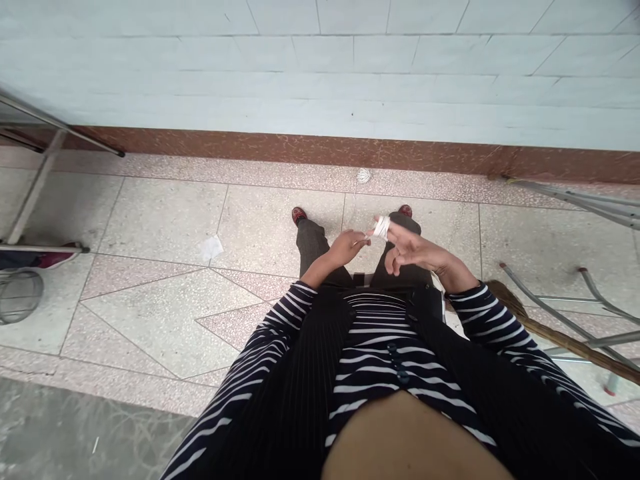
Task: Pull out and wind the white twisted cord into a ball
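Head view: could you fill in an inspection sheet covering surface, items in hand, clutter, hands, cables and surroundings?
Surface: speckled tile floor with pink geometric shapes.
Items in hand: white string, wound around the fingers of the right hand; a string bundle lies on the floor, a strand trailing toward the hands.
Clutter: white scrap on the floor, material unclear.
Hands: left hand pinches the string near the right fingertips; right hand extends the wrapped fingers.
Cables: nothing seen.
Surroundings: tiled wall ahead; metal frame at left; tubular metal legs and wooden pole at right.
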A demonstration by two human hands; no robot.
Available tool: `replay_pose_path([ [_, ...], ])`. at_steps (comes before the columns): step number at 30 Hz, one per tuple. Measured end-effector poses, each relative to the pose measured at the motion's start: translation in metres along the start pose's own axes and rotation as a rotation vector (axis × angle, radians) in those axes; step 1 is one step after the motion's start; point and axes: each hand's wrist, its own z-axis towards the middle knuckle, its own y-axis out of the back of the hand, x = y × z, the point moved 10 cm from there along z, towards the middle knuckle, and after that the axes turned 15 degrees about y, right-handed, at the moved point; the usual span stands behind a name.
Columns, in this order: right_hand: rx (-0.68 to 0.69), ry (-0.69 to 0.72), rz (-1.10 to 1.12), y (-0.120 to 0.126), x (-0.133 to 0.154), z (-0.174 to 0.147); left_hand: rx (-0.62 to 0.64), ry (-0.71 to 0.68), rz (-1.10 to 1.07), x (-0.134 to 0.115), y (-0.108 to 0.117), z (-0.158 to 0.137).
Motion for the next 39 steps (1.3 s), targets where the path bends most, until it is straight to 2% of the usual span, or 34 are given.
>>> replay_pose_path([
  [2, -0.126, -0.092, -0.217, 0.026, -0.013, 0.000, 0.055, -0.025, -0.008, -0.006, -0.011, -0.006],
  [4, -0.178, -0.288, -0.472, 0.043, -0.040, -0.008, 0.056, -0.058, 0.020, -0.012, -0.012, -0.013],
  [6, -0.102, -0.453, -0.567, 0.037, -0.069, -0.016, -0.002, -0.080, 0.086, -0.013, -0.003, -0.018],
  [7, -0.024, -0.491, -0.523, 0.025, -0.080, -0.019, -0.028, -0.086, 0.121, -0.012, 0.001, -0.019],
  [9, 0.131, -0.454, -0.304, -0.008, -0.085, -0.020, -0.043, -0.093, 0.154, -0.008, 0.007, -0.019],
  [11, 0.201, -0.327, -0.079, -0.031, -0.064, -0.016, -0.032, -0.080, 0.110, 0.000, 0.008, -0.015],
  [13, 0.181, -0.173, 0.040, -0.035, -0.030, -0.009, -0.028, -0.040, 0.034, 0.009, 0.006, -0.010],
  [15, 0.117, -0.077, 0.041, -0.024, -0.004, -0.004, -0.022, 0.016, -0.013, 0.018, 0.000, -0.005],
  [17, 0.013, -0.079, -0.084, -0.004, 0.003, 0.000, 0.017, 0.048, -0.011, 0.020, -0.011, -0.005],
  [20, -0.145, -0.271, -0.510, 0.033, -0.022, -0.003, 0.044, 0.009, 0.025, 0.009, -0.017, -0.010],
  [22, -0.127, -0.411, -0.769, 0.041, -0.046, -0.008, -0.022, -0.041, 0.070, 0.000, -0.009, -0.015],
  [23, -0.068, -0.461, -0.804, 0.036, -0.061, -0.010, -0.060, -0.066, 0.103, -0.003, -0.003, -0.017],
  [24, 0.004, -0.494, -0.758, 0.025, -0.075, -0.013, -0.085, -0.090, 0.137, -0.005, 0.001, -0.018],
  [26, 0.128, -0.505, -0.488, -0.005, -0.091, -0.021, -0.101, -0.122, 0.181, -0.004, 0.006, -0.019],
  [28, 0.180, -0.422, -0.172, -0.032, -0.081, -0.024, -0.099, -0.115, 0.170, 0.004, 0.007, -0.016],
  [30, 0.164, -0.254, 0.035, -0.041, -0.050, -0.019, -0.116, -0.067, 0.113, 0.014, 0.008, -0.012],
  [33, 0.014, -0.044, 0.093, -0.020, -0.010, -0.006, -0.091, -0.010, 0.073, 0.020, -0.002, -0.007],
  [35, -0.153, -0.012, -0.042, 0.010, -0.005, 0.000, -0.015, -0.036, 0.090, 0.013, -0.014, -0.010],
  [37, -0.273, -0.097, -0.280, 0.036, -0.020, 0.000, 0.027, -0.094, 0.109, 0.001, -0.018, -0.016],
  [39, -0.229, -0.289, -0.483, 0.043, -0.051, -0.006, -0.026, -0.132, 0.136, -0.008, -0.009, -0.023],
])
